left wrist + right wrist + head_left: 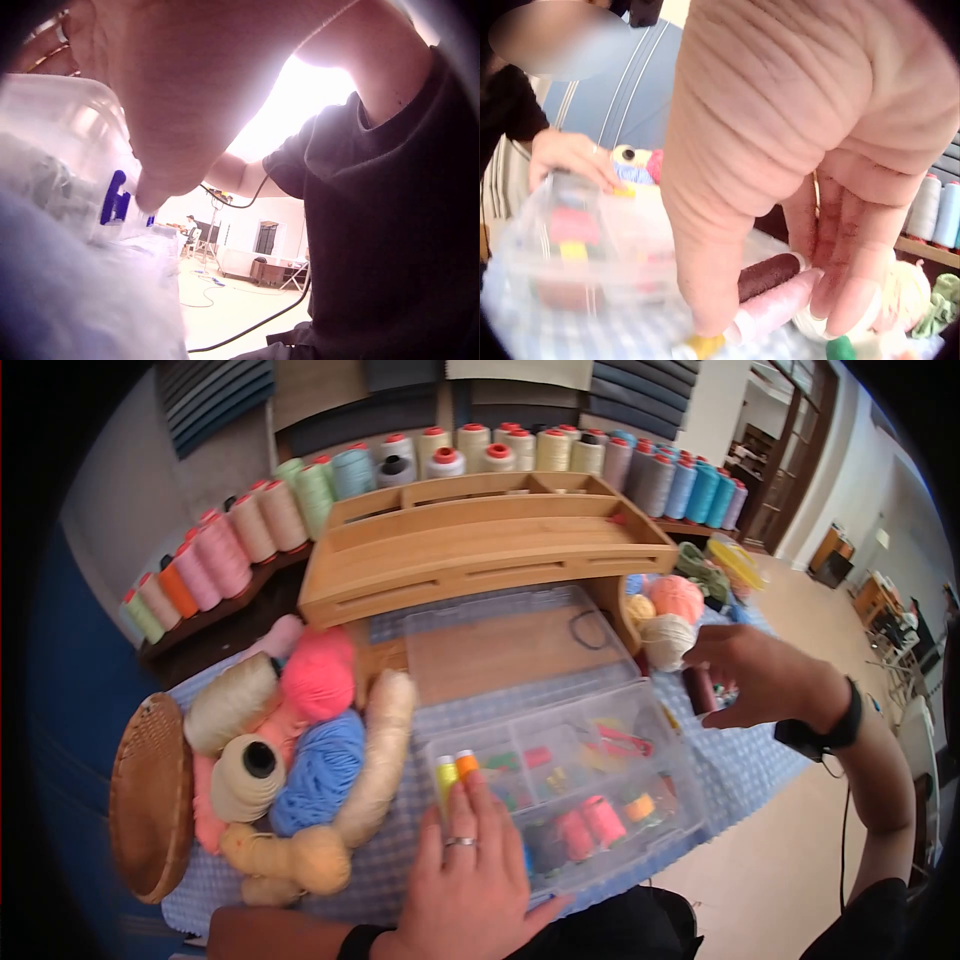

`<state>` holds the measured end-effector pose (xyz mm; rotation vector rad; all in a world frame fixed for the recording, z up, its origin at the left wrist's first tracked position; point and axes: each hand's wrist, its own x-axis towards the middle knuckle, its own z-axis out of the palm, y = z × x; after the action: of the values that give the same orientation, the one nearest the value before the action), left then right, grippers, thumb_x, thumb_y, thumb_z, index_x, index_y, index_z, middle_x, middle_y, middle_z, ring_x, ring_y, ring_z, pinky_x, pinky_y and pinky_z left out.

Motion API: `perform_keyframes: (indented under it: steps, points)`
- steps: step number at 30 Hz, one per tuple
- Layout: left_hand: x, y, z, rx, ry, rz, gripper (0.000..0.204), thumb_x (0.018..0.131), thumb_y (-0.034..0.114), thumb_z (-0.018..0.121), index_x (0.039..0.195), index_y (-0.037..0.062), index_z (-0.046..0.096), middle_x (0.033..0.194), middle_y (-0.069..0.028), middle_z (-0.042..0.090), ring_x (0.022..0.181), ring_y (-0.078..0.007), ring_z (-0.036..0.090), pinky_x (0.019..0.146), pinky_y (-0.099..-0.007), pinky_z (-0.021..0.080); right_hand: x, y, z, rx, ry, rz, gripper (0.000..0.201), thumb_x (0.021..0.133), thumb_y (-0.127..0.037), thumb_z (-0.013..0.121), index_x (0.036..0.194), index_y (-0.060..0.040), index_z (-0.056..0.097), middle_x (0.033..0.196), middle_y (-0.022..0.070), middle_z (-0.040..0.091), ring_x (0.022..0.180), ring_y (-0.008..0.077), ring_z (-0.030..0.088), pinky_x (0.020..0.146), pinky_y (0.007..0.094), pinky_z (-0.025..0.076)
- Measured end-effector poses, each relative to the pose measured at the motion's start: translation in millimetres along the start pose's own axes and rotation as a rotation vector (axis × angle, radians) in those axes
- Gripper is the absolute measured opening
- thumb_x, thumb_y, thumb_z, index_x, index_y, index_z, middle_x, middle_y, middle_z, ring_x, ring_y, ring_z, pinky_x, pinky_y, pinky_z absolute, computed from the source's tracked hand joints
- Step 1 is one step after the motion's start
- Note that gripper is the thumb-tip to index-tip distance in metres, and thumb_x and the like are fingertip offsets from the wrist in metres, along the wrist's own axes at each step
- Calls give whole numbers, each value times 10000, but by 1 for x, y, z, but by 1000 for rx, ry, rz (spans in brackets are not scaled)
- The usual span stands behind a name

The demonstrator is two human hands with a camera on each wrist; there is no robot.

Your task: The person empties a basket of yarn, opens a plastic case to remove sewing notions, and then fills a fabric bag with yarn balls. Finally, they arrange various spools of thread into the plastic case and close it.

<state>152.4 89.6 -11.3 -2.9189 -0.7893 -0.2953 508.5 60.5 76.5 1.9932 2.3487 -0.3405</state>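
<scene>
My left hand (468,875) lies flat over the left side of the clear plastic box (660,845), its straight fingers at a yellow thread spool (446,772) and an orange spool (466,762). Right of the box, my right hand (765,675) is raised over the table edge. Between thumb and fingertips it pinches a dark maroon thread spool (769,276) and a pink spool (776,307), side by side. Close below the thumb shows a mustard-yellow spool (703,346). Pink spools (603,818) and small coloured items sit in the box's compartments; its lid (500,660) is folded back.
A wooden organizer (480,540) stands behind the box. To the left are yarn skeins, a blue one (322,775) among them, and a wicker basket (150,800). Yarn balls (668,642) lie at the right. Thread cones (220,555) line the shelf behind.
</scene>
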Motion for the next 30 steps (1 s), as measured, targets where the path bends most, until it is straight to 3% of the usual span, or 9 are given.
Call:
perform_keyframes:
  steps: [2,4,7,14,16,17,19,26,30]
  points:
    - [0,-2,1,-60,50,7,973,782,644,700,1311,-159,547,1442,-369,470,1319,-452,483,1060,-492,403,10,-25,-21,170,65,28,581,658,-205,921,1122,57,690,960,150,671,855,293,706,731,362,592]
    - [2,-2,-1,-136,88,3,945,779,639,715,1295,-132,536,1409,-393,483,1296,-467,501,1052,-500,404,27,-49,-27,307,67,-45,546,673,-218,919,1082,61,689,928,145,671,890,285,715,738,357,598]
    - [2,-4,-3,-167,107,8,926,778,630,732,1295,-104,504,1393,-419,479,1284,-487,507,1049,-508,409,58,-81,-19,255,19,-273,572,706,-199,922,1149,58,666,1000,138,665,891,241,710,715,314,620]
    - [3,-2,0,-209,142,-37,956,775,623,742,1340,-101,478,1443,-398,442,1321,-485,477,1060,-514,412,112,-126,13,205,-113,-312,404,707,-242,863,908,52,673,974,215,653,941,400,677,815,444,559]
    - [8,-4,-1,-186,209,-3,810,928,587,616,1239,-159,576,1217,-415,596,1149,-479,624,927,-512,558,118,-125,16,233,-185,-361,387,718,-246,851,900,52,684,964,218,652,929,407,666,831,453,543]
    - [7,-4,0,-187,210,-8,810,928,587,616,1239,-159,576,1217,-415,596,1149,-479,624,927,-512,558,118,-125,16,231,-188,-363,387,718,-246,851,900,52,684,964,218,652,929,407,666,831,453,543]
    - [5,-3,5,-213,112,-35,1027,867,711,618,1362,-175,464,1286,-457,525,1199,-520,577,980,-527,517,117,-123,18,234,-188,-369,346,731,-225,838,876,47,683,958,212,649,951,393,653,849,447,530]
    - [6,-1,-2,-199,98,-52,996,855,674,655,1393,-146,479,1345,-405,512,1216,-485,554,1013,-502,493,94,-122,21,308,-131,-400,263,779,-110,782,966,43,678,939,192,640,1010,352,635,865,412,523]
    - [8,-5,-4,-256,134,-37,1024,771,605,750,1425,-121,441,1492,-324,432,1381,-450,426,1093,-500,386,93,-114,26,462,-126,-482,239,803,-16,706,1025,67,679,946,212,663,944,370,670,815,420,548]
